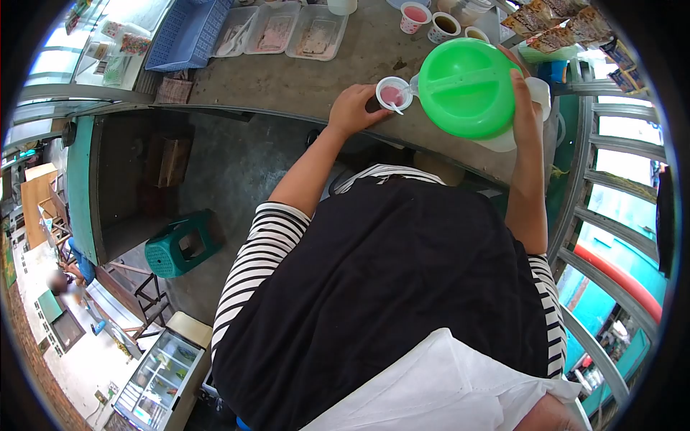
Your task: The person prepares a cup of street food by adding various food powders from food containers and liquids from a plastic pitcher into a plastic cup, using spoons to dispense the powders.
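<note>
My left hand (352, 109) is closed around the side of a small white cup (384, 84) near the table's front edge. Pink contents show in the cup, and a white spoon (396, 109) sticks out over its rim toward me. A pitcher with a round, bright green lid (467, 86) is tilted leftward in my right hand (526, 100), whose fingers wrap its right side. The pitcher's clear spout (412, 86) meets the cup's right rim. Whether liquid is flowing, I cannot make out.
Behind the pitcher stand a cup of pink liquid (414, 16) and a cup of dark liquid (444, 27). Clear trays (316, 34) and a blue basket (188, 34) sit at the back left. Snack packets hang at upper right; a green stool (180, 246) is on the floor.
</note>
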Available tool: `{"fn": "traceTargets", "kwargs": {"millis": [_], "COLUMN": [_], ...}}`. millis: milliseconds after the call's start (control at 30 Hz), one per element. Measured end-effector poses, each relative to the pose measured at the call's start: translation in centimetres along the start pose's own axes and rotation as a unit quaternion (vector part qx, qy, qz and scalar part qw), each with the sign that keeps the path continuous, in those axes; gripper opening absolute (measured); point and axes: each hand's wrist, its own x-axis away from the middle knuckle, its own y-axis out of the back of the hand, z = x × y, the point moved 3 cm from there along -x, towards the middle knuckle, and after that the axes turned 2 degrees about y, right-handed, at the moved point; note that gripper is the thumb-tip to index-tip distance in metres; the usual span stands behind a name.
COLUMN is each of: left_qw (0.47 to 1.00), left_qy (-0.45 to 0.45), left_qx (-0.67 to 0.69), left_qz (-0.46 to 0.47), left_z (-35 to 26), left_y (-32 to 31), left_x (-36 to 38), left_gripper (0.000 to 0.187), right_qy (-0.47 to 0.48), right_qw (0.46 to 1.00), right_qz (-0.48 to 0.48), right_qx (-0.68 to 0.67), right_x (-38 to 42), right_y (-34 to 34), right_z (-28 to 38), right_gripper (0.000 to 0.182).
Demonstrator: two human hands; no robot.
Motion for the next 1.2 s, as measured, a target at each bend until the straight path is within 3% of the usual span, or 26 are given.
{"fn": "traceTargets", "kwargs": {"millis": [33,100,233,400,533,600,700,800,833,900,967,1000,1067,1100,1200], "left_qw": [1.000,1.000,1.000,0.999,1.000,0.999,0.998,0.999,0.999,0.999,0.999,1.000,0.998,0.995,0.997], "left_qy": [-0.001,0.003,0.014,0.024,0.010,0.023,0.029,0.016,0.017,0.038,0.032,0.025,0.055,0.085,0.045], "left_qx": [0.000,0.000,-0.008,-0.012,-0.016,-0.031,-0.042,-0.035,-0.035,-0.009,-0.004,0.000,0.022,0.042,0.059], "left_qz": [0.001,-0.009,0.005,0.020,0.013,0.009,0.020,0.006,0.005,0.001,-0.008,-0.018,-0.015,-0.013,-0.034], "left_z": [0.0,0.1,0.2,0.2,0.3,0.0,-0.3,0.2,0.2,0.1,0.1,0.0,-0.8,-1.1,-1.1], "left_y": [-0.1,-0.2,-0.3,-0.3,-0.5,-0.4,-0.3,-0.6,-0.5,-0.3,-0.2,-0.1,0.5,0.6,-0.1], "left_x": [0.0,0.1,0.1,0.0,0.1,-0.1,-0.1,0.1,0.1,0.2,0.3,0.2,-0.3,-0.4,-0.7], "left_gripper": [0.056,0.052,0.052,0.053,0.053,0.052,0.051,0.052,0.052,0.053,0.057,0.061,0.065,0.069,0.072], "right_qy": [0.000,0.081,0.070,0.030,0.042,0.052,0.110,0.112,0.099,-0.059,-0.097,-0.043,0.056,0.100,0.109], "right_qw": [1.000,0.983,0.964,0.915,0.897,0.856,0.877,0.907,0.919,0.903,0.917,0.955,0.993,0.993,0.988], "right_qz": [-0.002,0.058,0.041,-0.067,-0.122,-0.153,-0.111,-0.259,-0.281,-0.358,-0.282,-0.207,-0.040,0.050,0.113], "right_qx": [-0.001,-0.157,-0.255,-0.397,-0.423,-0.491,-0.455,-0.313,-0.260,-0.229,-0.265,-0.207,-0.097,-0.047,0.003], "right_x": [-0.1,-0.3,-0.8,-0.9,-0.7,-1.5,-1.4,2.1,4.1,7.4,8.8,8.4,7.6,7.4,5.9], "right_y": [0.3,0.4,2.6,6.2,7.7,8.9,9.8,5.2,3.5,1.3,-1.5,-2.8,-5.1,-7.1,-10.8], "right_z": [-0.4,-0.5,-3.4,-6.1,-8.9,-11.5,-15.9,-15.0,-14.1,-16.9,-19.2,-21.2,-19.0,-14.1,-9.9], "right_gripper": [0.043,0.054,0.054,0.054,0.053,0.052,0.053,0.049,0.045,0.029,0.020,0.022,0.024,0.023,0.029]}}
